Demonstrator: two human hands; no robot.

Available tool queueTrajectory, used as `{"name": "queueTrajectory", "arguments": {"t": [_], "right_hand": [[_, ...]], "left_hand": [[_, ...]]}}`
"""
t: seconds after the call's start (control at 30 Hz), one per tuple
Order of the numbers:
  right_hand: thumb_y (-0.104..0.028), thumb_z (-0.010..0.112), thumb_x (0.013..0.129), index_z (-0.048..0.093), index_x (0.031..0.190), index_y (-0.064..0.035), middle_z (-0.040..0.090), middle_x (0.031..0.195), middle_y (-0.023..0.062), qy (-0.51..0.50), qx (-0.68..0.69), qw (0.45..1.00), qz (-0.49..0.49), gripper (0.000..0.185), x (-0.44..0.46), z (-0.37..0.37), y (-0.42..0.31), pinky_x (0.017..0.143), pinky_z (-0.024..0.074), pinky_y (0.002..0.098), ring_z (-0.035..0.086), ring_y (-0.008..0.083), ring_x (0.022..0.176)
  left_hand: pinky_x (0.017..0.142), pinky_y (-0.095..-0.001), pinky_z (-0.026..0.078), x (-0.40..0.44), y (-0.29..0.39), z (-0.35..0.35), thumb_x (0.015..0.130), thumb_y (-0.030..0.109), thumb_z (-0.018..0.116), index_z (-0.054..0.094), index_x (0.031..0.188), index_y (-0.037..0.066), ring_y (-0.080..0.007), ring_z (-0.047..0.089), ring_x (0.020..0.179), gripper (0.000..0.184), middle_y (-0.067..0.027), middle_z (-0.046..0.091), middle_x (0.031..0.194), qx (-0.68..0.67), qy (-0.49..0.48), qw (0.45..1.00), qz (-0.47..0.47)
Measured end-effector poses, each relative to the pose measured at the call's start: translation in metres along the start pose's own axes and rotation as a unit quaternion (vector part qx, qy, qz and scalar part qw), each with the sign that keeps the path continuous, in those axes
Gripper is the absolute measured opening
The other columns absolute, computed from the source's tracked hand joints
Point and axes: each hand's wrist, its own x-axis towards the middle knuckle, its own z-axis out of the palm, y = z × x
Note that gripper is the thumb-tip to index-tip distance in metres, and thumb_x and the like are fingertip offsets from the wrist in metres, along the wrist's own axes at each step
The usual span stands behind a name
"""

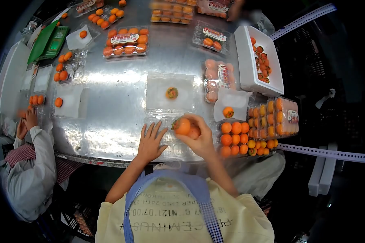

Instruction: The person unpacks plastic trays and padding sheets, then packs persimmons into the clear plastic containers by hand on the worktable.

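My right hand (199,139) is closed around two orange persimmons (183,126), one with its green calyx showing at the left. Below them lies a clear plastic tray (172,150) near the table edge. My left hand (151,141) rests over the tray's left side with fingers spread, holding nothing. Just beyond, a single persimmon (172,93) sits calyx up on the white liner of an open clear clamshell (154,107). To the right, another persimmon (228,112) lies on a white sheet (243,99).
Filled clamshells (125,41) stand across the metal table (113,87). At right are a white foam box (247,60) of persimmons, stacked packs (286,117) and a full tray (234,139). A green scale (54,42) stands back left. Another person's hands (26,123) work at far left.
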Motion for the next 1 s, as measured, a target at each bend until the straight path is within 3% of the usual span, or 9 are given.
{"name": "queueTrajectory", "arguments": {"t": [0.17,0.3,0.43,0.57,0.63,0.73,0.83,0.93,1.0], "right_hand": [[-0.011,0.071,0.074,0.051,0.110,0.0005,0.057,0.100,0.0100,0.016,-0.133,0.988,-0.076,0.042,0.005,0.000,0.000,0.074,0.0485,0.0280,0.058,0.0199,0.086],[-0.028,0.057,0.086,0.053,0.106,-0.0022,0.058,0.088,0.0092,0.089,0.437,0.863,0.239,0.033,0.012,-0.030,0.044,0.058,0.0489,0.0297,0.058,0.0174,0.071],[-0.035,0.056,0.087,0.050,0.106,-0.0015,0.055,0.091,0.0112,0.230,0.615,0.743,0.129,0.039,0.095,-0.170,0.057,0.060,0.0504,0.0296,0.056,0.0198,0.074],[-0.054,0.044,0.087,0.024,0.134,0.0043,0.037,0.127,0.0237,0.370,0.570,0.733,0.022,0.077,0.141,-0.278,0.071,0.100,0.0356,0.0486,0.042,0.0358,0.115],[-0.057,0.042,0.086,0.029,0.132,0.0025,0.035,0.131,0.0207,0.360,0.578,0.731,0.044,0.076,0.142,-0.278,0.059,0.101,0.0347,0.0427,0.039,0.0331,0.117],[-0.048,0.038,0.091,0.042,0.126,0.0001,0.049,0.121,0.0161,0.176,0.428,0.886,-0.007,0.060,0.110,-0.201,0.084,0.093,0.0408,0.0353,0.050,0.0252,0.106],[-0.039,0.039,0.094,0.046,0.122,-0.0002,0.060,0.106,0.0138,0.142,0.289,0.932,0.168,0.048,0.059,-0.106,0.075,0.082,0.0475,0.0336,0.058,0.0206,0.092],[-0.040,0.042,0.093,0.044,0.125,-0.0003,0.058,0.109,0.0152,0.021,0.336,0.916,0.216,0.051,0.007,-0.054,0.094,0.078,0.0493,0.0323,0.058,0.0213,0.091],[-0.051,0.046,0.088,0.041,0.128,-0.0027,0.055,0.115,0.0148,0.045,0.670,0.716,0.193,0.063,-0.019,-0.035,0.112,0.079,0.0493,0.0333,0.057,0.0238,0.092]], "left_hand": [[0.107,-0.0510,0.013,0.001,0.002,-0.003,0.072,0.036,0.067,0.041,0.131,0.016,-0.0330,0.029,0.128,0.068,-0.0145,0.032,0.139,-0.005,-0.003,1.000,-0.005],[0.106,-0.0524,0.013,0.001,0.002,0.000,0.068,0.034,0.070,0.046,0.125,0.012,-0.0344,0.030,0.127,0.065,-0.0159,0.032,0.138,-0.019,0.008,1.000,0.001],[0.106,-0.0528,0.012,0.001,0.003,0.000,0.067,0.034,0.071,0.047,0.124,0.012,-0.0349,0.029,0.127,0.065,-0.0158,0.032,0.138,-0.015,0.009,1.000,0.006],[0.106,-0.0532,0.011,0.000,0.006,-0.003,0.067,0.032,0.071,0.047,0.124,0.012,-0.0361,0.028,0.126,0.065,-0.0166,0.033,0.137,-0.021,0.011,1.000,0.011],[0.106,-0.0537,0.012,0.000,0.006,-0.005,0.067,0.032,0.071,0.048,0.124,0.012,-0.0367,0.029,0.126,0.065,-0.0172,0.033,0.136,-0.023,0.014,1.000,0.015],[0.106,-0.0548,0.012,0.002,0.006,-0.004,0.066,0.032,0.071,0.048,0.123,0.012,-0.0371,0.029,0.125,0.065,-0.0178,0.033,0.136,-0.020,0.015,1.000,0.015],[0.105,-0.0551,0.013,-0.001,0.006,-0.001,0.067,0.032,0.071,0.048,0.123,0.012,-0.0371,0.030,0.125,0.064,-0.0179,0.033,0.136,-0.013,0.017,1.000,0.020],[0.105,-0.0541,0.013,-0.002,0.006,-0.001,0.068,0.033,0.070,0.047,0.125,0.013,-0.0364,0.030,0.125,0.064,-0.0167,0.033,0.137,-0.007,0.009,1.000,0.011],[0.106,-0.0530,0.013,-0.001,0.005,-0.002,0.069,0.034,0.068,0.045,0.126,0.014,-0.0354,0.030,0.126,0.065,-0.0156,0.033,0.138,0.001,0.012,1.000,0.010]]}}
